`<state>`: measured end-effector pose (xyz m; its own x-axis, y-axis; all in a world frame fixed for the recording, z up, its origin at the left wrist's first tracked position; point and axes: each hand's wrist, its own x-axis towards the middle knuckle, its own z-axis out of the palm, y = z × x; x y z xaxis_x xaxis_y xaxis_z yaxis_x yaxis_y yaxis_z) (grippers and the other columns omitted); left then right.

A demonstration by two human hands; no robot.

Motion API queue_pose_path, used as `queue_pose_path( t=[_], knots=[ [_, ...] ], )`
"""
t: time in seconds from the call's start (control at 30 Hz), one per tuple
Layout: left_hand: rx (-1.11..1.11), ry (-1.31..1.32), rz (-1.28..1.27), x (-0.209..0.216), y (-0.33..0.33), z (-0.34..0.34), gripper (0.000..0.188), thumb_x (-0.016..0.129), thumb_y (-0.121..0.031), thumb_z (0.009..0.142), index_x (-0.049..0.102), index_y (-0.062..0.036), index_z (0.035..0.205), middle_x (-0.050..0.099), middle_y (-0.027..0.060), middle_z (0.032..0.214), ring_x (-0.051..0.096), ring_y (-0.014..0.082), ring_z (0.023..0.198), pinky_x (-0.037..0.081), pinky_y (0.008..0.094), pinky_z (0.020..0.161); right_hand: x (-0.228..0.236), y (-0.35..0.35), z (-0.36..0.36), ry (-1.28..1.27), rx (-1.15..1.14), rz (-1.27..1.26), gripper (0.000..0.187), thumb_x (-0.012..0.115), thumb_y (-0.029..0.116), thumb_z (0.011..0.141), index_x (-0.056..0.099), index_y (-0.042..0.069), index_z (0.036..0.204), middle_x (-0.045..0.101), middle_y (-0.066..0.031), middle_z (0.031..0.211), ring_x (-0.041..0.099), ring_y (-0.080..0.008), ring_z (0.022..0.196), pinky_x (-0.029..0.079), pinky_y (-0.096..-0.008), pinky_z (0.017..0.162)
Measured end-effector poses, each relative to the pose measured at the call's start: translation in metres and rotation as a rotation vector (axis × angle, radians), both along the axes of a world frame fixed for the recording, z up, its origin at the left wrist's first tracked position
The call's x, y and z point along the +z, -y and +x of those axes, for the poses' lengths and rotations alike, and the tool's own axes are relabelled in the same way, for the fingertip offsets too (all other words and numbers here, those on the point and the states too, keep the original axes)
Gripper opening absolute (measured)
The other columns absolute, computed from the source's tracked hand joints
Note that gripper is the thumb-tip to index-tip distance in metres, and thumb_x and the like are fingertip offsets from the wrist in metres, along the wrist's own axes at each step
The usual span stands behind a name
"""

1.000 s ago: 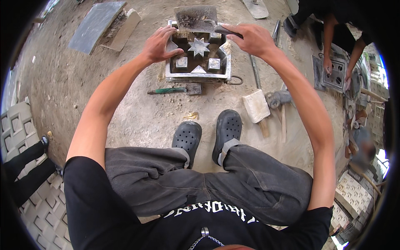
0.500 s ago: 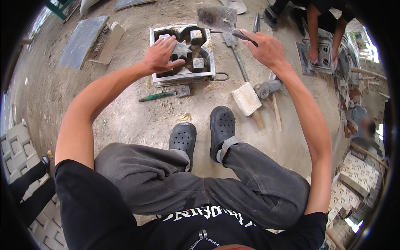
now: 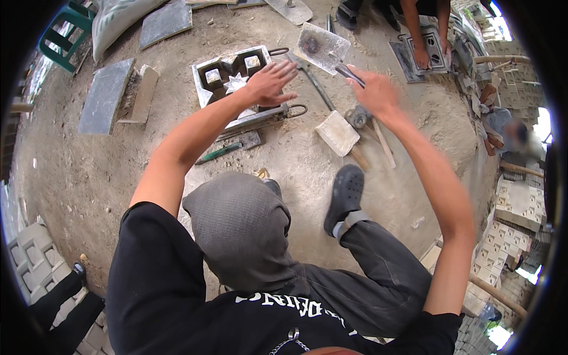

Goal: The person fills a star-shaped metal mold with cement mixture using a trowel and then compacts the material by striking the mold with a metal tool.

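Note:
My right hand (image 3: 376, 92) grips a square-bladed trowel (image 3: 322, 46) by its dark handle. The blade extends to the left, over the dirt floor, with a dark patch on its face. My left hand (image 3: 272, 83) has its fingers stretched out above the right side of a metal block mould (image 3: 203, 94), hiding part of it. I cannot tell whether it touches the mould. Inside the mould are a star-shaped core (image 3: 235, 83) and several square ones; wire loops stick out from its right side.
A green-handled trowel (image 3: 220, 152) lies before the mould. A pale block-headed mallet (image 3: 337, 133) and a long-handled tool (image 3: 318, 89) lie to its right. Grey boards (image 3: 106, 94) rest at left, near a green stool (image 3: 66, 35). A co-worker's hands (image 3: 421, 58) work at another mould, upper right.
My left hand has left the star core and moved toward the mould's right side. My right hand has lowered slightly with the trowel. My left knee has risen, and the view has shifted.

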<state>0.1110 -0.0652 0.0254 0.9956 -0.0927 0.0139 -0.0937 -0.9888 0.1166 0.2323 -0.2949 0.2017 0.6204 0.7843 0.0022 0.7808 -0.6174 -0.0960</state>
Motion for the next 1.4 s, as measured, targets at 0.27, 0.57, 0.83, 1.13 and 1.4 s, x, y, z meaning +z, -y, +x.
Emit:
queue_pose_path(
  t=[0.27, 0.57, 0.83, 1.13, 1.4],
  knots=[
    [0.518, 0.072, 0.174, -0.02, -0.043, -0.049, 0.092, 0.019, -0.073, 0.089, 0.007, -0.0048, 0.151, 0.004, 0.0159, 0.157, 0.0, 0.0282, 0.146, 0.001, 0.0418, 0.117, -0.05, -0.04, -0.036, -0.191, -0.046, 0.058, 0.038, 0.054, 0.034, 0.092, 0.06, 0.018, 0.126, 0.068, -0.0149, 0.096, 0.067, -0.0327, 0.084, 0.053, -0.0443, 0.07],
    [0.324, 0.007, -0.015, -0.019, -0.082, -0.071, 0.085, 0.033, -0.063, 0.093, 0.024, 0.0041, 0.145, 0.022, 0.0197, 0.153, 0.017, 0.0309, 0.144, 0.014, 0.0386, 0.117, -0.088, -0.071, -0.045, -0.259, 0.02, 0.215, 0.039, 0.055, 0.036, 0.09, 0.06, 0.02, 0.126, 0.066, -0.0157, 0.091, 0.064, -0.0357, 0.085, 0.05, -0.0451, 0.072],
    [0.64, -0.024, 0.071, 0.003, -0.094, -0.087, 0.104, 0.035, -0.075, 0.085, 0.019, 0.009, 0.145, 0.017, 0.0262, 0.152, 0.014, 0.0351, 0.144, 0.014, 0.0435, 0.117, -0.081, -0.082, -0.048, -0.247, 0.15, 0.194, 0.039, 0.055, 0.033, 0.09, 0.06, 0.017, 0.126, 0.066, -0.0179, 0.091, 0.066, -0.0342, 0.079, 0.053, -0.0452, 0.064],
    [0.596, 0.0, -0.354, -0.011, -0.052, -0.078, 0.094, 0.052, -0.061, 0.087, 0.021, 0.006, 0.145, 0.021, 0.0319, 0.149, 0.019, 0.0446, 0.14, 0.019, 0.0436, 0.114, -0.045, -0.051, -0.012, -0.421, 0.047, 0.084, 0.034, 0.053, 0.032, 0.089, 0.063, 0.015, 0.117, 0.068, -0.0187, 0.083, 0.067, -0.0325, 0.081, 0.053, -0.0446, 0.069],
    [0.236, -0.039, 0.099, 0.014, -0.028, -0.019, 0.093, 0.05, -0.059, 0.089, 0.011, 0.0006, 0.149, 0.007, 0.0226, 0.156, 0.004, 0.0352, 0.145, 0.008, 0.0464, 0.116, -0.004, 0.169, 0.126, -0.527, -0.49, 0.134, 0.03, 0.047, 0.028, 0.094, 0.06, 0.011, 0.116, 0.06, -0.0101, 0.07, 0.058, -0.022, 0.06, 0.046, -0.041, 0.056]
  ],
)
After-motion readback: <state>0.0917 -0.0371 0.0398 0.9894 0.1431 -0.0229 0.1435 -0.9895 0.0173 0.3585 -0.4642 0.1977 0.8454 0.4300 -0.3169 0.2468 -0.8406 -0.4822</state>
